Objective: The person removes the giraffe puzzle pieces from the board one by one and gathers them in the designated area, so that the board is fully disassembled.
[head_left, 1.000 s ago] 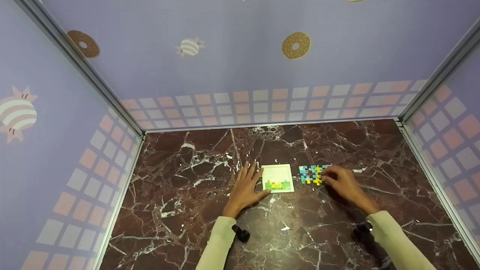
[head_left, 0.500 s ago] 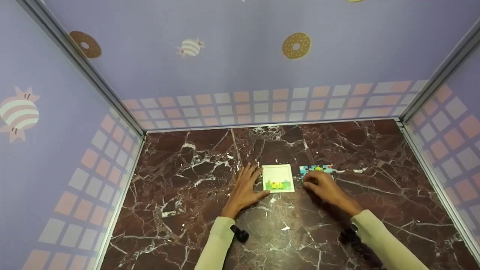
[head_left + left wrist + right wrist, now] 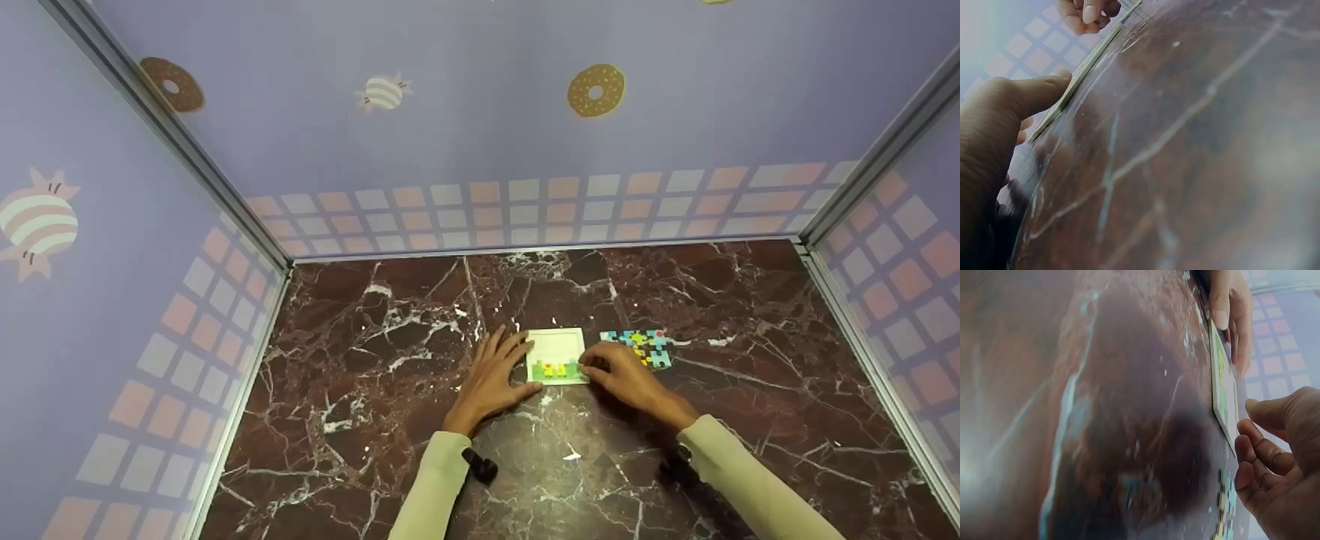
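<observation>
A small square puzzle tray with a pale bed lies flat on the marble-patterned table. A row of green and yellow pieces fills its near edge. My left hand rests at its left side, fingers fairly straight, thumb at the near left corner; the left wrist view shows that thumb on the edge. At the tray's lower right corner my right hand has thumb and forefinger pinched together on what seems a puzzle piece, mostly hidden by the fingertips. Blue and yellow jigsaw pieces lie right of the tray, partly behind this hand.
Purple walls with printed sweets and tiles enclose the table at the back and both sides. Metal strips run along the corners. A dark wrist camera sits on the left sleeve.
My right hand has moved left from the loose jigsaw pieces to the tray's right edge, uncovering the pieces on the right. The left hand stays at the tray with hardly any movement.
</observation>
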A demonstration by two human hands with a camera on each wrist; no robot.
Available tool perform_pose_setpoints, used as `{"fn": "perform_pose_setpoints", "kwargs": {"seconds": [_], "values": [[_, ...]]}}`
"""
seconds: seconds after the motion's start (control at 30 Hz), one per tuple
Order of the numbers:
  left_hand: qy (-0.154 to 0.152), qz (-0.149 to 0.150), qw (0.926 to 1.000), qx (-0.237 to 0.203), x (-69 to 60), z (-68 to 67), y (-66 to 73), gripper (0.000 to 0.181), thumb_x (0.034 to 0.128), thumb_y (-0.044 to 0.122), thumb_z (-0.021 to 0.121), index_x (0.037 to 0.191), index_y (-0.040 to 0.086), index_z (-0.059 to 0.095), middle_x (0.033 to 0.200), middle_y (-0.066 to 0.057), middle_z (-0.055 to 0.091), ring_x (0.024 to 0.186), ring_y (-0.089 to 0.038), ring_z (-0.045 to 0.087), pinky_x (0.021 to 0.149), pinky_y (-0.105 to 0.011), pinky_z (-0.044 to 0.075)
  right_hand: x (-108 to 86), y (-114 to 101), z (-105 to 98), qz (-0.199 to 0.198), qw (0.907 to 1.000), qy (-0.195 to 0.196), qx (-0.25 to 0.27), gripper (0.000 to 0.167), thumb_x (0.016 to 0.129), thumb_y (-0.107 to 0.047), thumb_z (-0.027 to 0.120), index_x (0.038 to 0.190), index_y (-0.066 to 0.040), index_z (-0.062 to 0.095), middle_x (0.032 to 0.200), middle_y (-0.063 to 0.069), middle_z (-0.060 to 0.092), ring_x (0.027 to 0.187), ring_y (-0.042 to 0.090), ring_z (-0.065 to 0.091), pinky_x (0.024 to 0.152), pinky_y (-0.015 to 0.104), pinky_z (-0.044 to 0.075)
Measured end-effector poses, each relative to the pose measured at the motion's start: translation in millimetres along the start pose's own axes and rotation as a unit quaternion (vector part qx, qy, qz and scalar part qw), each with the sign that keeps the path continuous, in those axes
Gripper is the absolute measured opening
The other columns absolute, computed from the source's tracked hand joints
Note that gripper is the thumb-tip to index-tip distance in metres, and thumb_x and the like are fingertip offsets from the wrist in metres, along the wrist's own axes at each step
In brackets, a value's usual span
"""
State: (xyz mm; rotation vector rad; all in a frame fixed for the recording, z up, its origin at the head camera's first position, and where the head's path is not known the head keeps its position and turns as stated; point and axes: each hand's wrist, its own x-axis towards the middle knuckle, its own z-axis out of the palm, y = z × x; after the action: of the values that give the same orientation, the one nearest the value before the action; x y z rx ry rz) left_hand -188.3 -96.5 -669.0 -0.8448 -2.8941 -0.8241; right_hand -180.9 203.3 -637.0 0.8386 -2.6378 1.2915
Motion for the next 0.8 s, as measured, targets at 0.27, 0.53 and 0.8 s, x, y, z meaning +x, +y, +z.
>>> {"fn": "perform_pose_setpoints", "kwargs": {"seconds": [0.27,0.53,0.8], "values": [[0.005,0.004,0.9999,0.013,0.9,2.7,-1.9,0.083,0.0995,0.067,0.069,0.163,0.016,0.055,0.177,-0.003,0.039,0.168,-0.039,0.019,0.137,-0.061,0.011,9.7,-6.1,12.0,0.012,0.9998,-0.010,0.010,0.010,0.094,0.004,0.083,0.103,0.000,0.081,0.098,0.009,0.077,0.085,0.021,0.071,0.075,0.032,0.059],[0.007,0.002,0.9998,0.018,-0.2,2.3,-1.8,0.081,0.0999,0.066,0.069,0.164,0.018,0.055,0.176,-0.002,0.040,0.168,-0.039,0.020,0.137,-0.061,0.011,17.2,-11.7,21.3,0.018,0.9994,-0.028,0.006,0.010,0.096,0.003,0.082,0.105,0.001,0.080,0.101,0.010,0.075,0.090,0.025,0.071,0.079,0.039,0.062],[-0.001,-0.005,0.9997,0.024,0.7,2.3,-1.7,0.080,0.1008,0.067,0.067,0.164,0.019,0.055,0.178,0.000,0.038,0.169,-0.036,0.018,0.138,-0.058,0.009,23.8,-17.5,29.7,-0.002,0.9996,-0.029,0.003,0.008,0.096,0.004,0.081,0.103,0.002,0.079,0.100,0.012,0.076,0.090,0.028,0.073,0.081,0.041,0.064]]}}
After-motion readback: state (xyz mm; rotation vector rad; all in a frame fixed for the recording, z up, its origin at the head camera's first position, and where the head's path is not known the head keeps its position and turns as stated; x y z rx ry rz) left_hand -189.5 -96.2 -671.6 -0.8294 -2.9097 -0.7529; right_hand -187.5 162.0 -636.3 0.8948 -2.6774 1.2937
